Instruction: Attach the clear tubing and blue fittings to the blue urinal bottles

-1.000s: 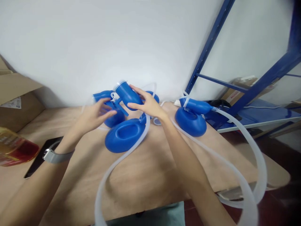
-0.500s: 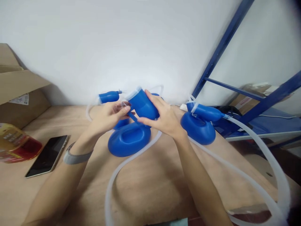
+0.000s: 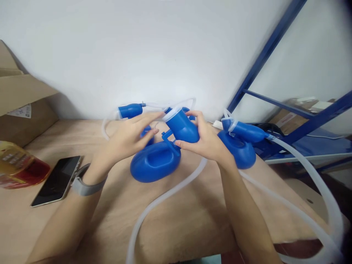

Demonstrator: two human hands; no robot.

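Observation:
My right hand (image 3: pixel 210 143) grips a blue plastic urinal cup (image 3: pixel 183 126) with a whitish rim, its open end tilted up and left. My left hand (image 3: pixel 130 137) has its fingers stretched out just left of the cup; the far fingertips come close to the rim, and whether they touch it I cannot tell. Below the cup, a blue urinal bottle (image 3: pixel 155 163) with a recessed handle lies on the wooden table (image 3: pixel 181 227). A blue strap (image 3: pixel 171 142) juts out between cup and bottle. A translucent hose (image 3: pixel 165 196) curves from behind my right hand toward the front edge.
Another blue bottle (image 3: pixel 242 150) with its cup (image 3: pixel 247 131) and a long hose (image 3: pixel 310 167) is at right. A further cup (image 3: pixel 130 110) lies behind my left hand. At left are a phone (image 3: pixel 56 181), a bottle of red liquid (image 3: pixel 22 167) and a cardboard box (image 3: pixel 30 106). Blue shelving (image 3: pixel 271 47) stands right.
My left fingers have let go of the strap beside the cup and spread apart. My right hand still holds the cup, now slightly further right in view.

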